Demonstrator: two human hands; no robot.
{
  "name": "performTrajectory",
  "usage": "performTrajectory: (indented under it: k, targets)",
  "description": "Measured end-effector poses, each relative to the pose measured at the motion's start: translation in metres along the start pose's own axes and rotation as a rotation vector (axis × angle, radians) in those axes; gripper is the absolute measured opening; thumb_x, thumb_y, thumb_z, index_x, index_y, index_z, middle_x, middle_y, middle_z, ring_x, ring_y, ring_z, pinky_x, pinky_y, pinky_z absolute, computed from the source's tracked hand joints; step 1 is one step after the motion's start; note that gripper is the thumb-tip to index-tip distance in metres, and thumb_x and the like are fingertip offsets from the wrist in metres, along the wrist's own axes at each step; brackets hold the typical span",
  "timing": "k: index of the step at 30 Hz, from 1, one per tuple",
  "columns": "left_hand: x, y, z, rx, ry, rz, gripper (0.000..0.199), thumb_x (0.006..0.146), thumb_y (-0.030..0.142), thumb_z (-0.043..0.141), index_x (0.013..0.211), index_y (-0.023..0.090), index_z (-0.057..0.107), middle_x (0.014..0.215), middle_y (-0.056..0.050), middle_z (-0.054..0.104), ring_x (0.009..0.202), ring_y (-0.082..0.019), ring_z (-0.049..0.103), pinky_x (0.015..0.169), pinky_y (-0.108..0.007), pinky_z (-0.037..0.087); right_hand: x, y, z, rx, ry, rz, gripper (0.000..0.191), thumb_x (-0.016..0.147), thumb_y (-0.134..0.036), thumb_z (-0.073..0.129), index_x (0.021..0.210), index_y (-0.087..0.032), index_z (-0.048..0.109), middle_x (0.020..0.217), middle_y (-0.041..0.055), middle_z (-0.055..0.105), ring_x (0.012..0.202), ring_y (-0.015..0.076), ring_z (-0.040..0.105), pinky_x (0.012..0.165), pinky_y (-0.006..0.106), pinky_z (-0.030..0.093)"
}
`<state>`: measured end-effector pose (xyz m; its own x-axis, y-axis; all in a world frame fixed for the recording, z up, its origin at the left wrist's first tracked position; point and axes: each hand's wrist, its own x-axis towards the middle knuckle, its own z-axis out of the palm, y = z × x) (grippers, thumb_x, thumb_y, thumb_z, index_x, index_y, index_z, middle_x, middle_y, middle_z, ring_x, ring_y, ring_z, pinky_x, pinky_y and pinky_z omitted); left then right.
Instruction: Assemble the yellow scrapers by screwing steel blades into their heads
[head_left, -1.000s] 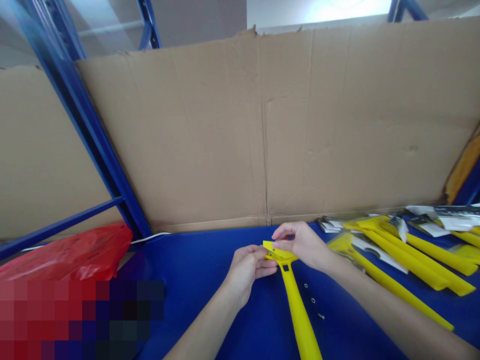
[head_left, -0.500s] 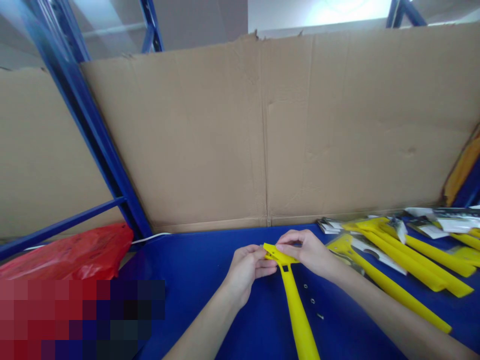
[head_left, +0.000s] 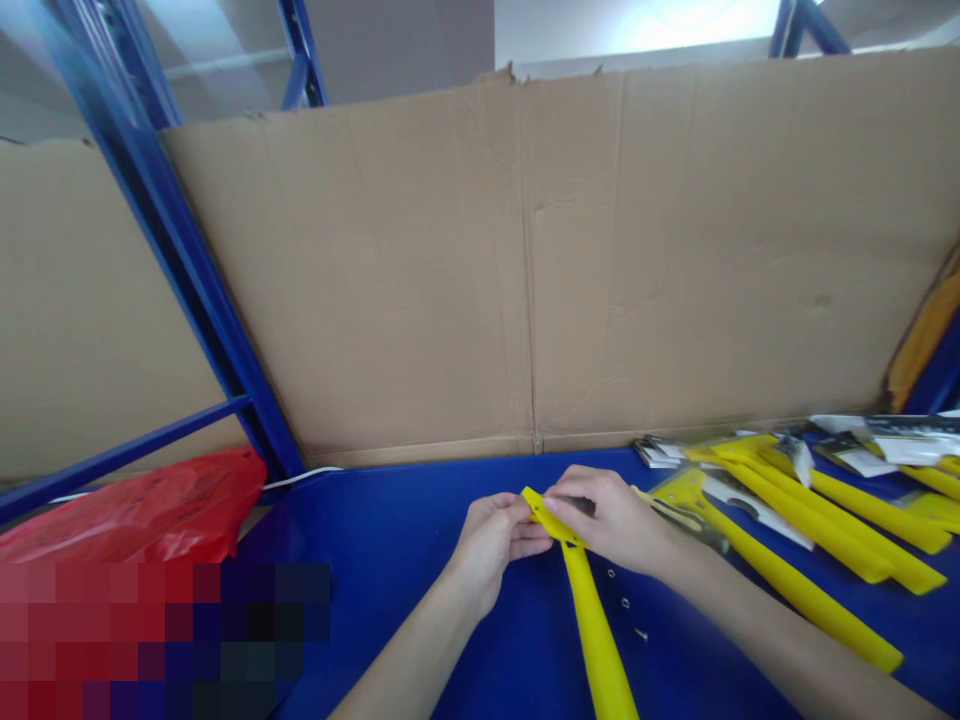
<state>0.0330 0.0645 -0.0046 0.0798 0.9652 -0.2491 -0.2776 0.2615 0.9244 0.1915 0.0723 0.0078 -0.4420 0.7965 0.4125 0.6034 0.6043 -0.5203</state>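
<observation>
A yellow long-handled tool [head_left: 596, 630] lies with its handle toward me and its wide head between my hands. My left hand [head_left: 491, 540] pinches the left end of the head. The right end is gripped by my right hand [head_left: 600, 515], where a dark piece shows between the fingers; its kind is unclear. Small metal nuts [head_left: 625, 603] and a screw [head_left: 641, 634] lie on the blue surface right of the handle.
On the right lie several yellow tools [head_left: 802, 595], some in clear packaging. A red plastic bag [head_left: 150, 510] is at the left, near a blue metal post [head_left: 202, 290]. Behind the blue table [head_left: 360, 560] stands a cardboard panel [head_left: 405, 280].
The tool's head has tilted, and its square opening is now mostly covered. My right hand has shifted slightly left and down, and a dark piece now shows in it.
</observation>
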Motion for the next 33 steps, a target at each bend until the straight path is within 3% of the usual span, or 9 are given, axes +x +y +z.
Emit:
performTrajectory:
  k: [4, 8, 14, 17, 22, 28, 33]
  targets:
    - [0.000, 0.000, 0.000, -0.011, -0.003, 0.001, 0.018, 0.080, 0.003, 0.051, 0.064, 0.011, 0.055, 0.055, -0.005, 0.065, 0.047, -0.010, 0.062, 0.051, -0.020, 0.052, -0.006, -0.002, -0.004, -0.052, -0.039, -0.023, 0.025, 0.084, -0.034, 0.055, 0.098, -0.022, 0.071, 0.093, 0.0062, 0.066, 0.082, 0.0179, 0.060, 0.072, 0.028, 0.045]
    - [0.000, -0.001, 0.000, -0.015, -0.001, 0.004, 0.017, 0.079, 0.002, 0.051, 0.065, 0.010, 0.056, 0.059, -0.006, 0.067, 0.046, -0.009, 0.061, 0.051, -0.020, 0.052, -0.009, -0.003, -0.006, -0.081, -0.050, -0.023, 0.028, 0.080, -0.040, 0.060, 0.100, -0.022, 0.070, 0.098, 0.0062, 0.065, 0.087, 0.0200, 0.061, 0.076, 0.030, 0.046]
    - [0.000, -0.001, 0.000, 0.002, -0.014, 0.000, 0.014, 0.080, 0.004, 0.050, 0.071, 0.009, 0.059, 0.060, -0.007, 0.067, 0.048, -0.010, 0.062, 0.054, -0.022, 0.054, -0.006, 0.003, -0.004, -0.079, -0.027, -0.002, 0.024, 0.080, -0.024, 0.056, 0.100, -0.022, 0.069, 0.100, 0.0058, 0.067, 0.091, 0.0217, 0.061, 0.080, 0.033, 0.045]
    - [0.000, 0.001, 0.000, 0.025, -0.016, -0.002, 0.012, 0.081, 0.006, 0.051, 0.074, 0.008, 0.061, 0.062, -0.007, 0.067, 0.047, -0.010, 0.061, 0.053, -0.022, 0.054, -0.005, 0.005, -0.005, -0.043, -0.029, 0.011, 0.025, 0.082, -0.025, 0.055, 0.103, -0.021, 0.068, 0.101, 0.0066, 0.066, 0.090, 0.0207, 0.061, 0.078, 0.031, 0.045]
    - [-0.001, 0.002, 0.001, 0.022, -0.014, -0.010, 0.014, 0.081, 0.004, 0.049, 0.075, 0.008, 0.061, 0.060, -0.008, 0.067, 0.048, -0.010, 0.062, 0.053, -0.021, 0.055, -0.008, 0.004, -0.007, 0.050, -0.089, 0.012, 0.026, 0.087, -0.031, 0.050, 0.099, -0.021, 0.070, 0.088, 0.0042, 0.068, 0.076, 0.0171, 0.061, 0.068, 0.027, 0.045]
    - [-0.002, 0.000, 0.002, 0.029, -0.010, -0.015, 0.014, 0.079, 0.002, 0.049, 0.079, 0.007, 0.062, 0.064, -0.008, 0.068, 0.047, -0.010, 0.062, 0.051, -0.020, 0.054, -0.008, 0.008, -0.005, 0.182, -0.140, 0.063, 0.033, 0.088, -0.036, 0.049, 0.111, -0.023, 0.068, 0.102, 0.0049, 0.071, 0.089, 0.0208, 0.062, 0.078, 0.031, 0.046]
    - [-0.003, 0.000, 0.003, 0.072, -0.002, 0.030, 0.008, 0.079, 0.005, 0.053, 0.080, 0.007, 0.061, 0.063, -0.008, 0.067, 0.048, -0.009, 0.062, 0.051, -0.019, 0.054, -0.008, 0.010, -0.002, 0.278, -0.121, 0.189, 0.036, 0.085, -0.035, 0.052, 0.116, -0.022, 0.065, 0.086, 0.0049, 0.072, 0.058, 0.0142, 0.059, 0.051, 0.024, 0.046]
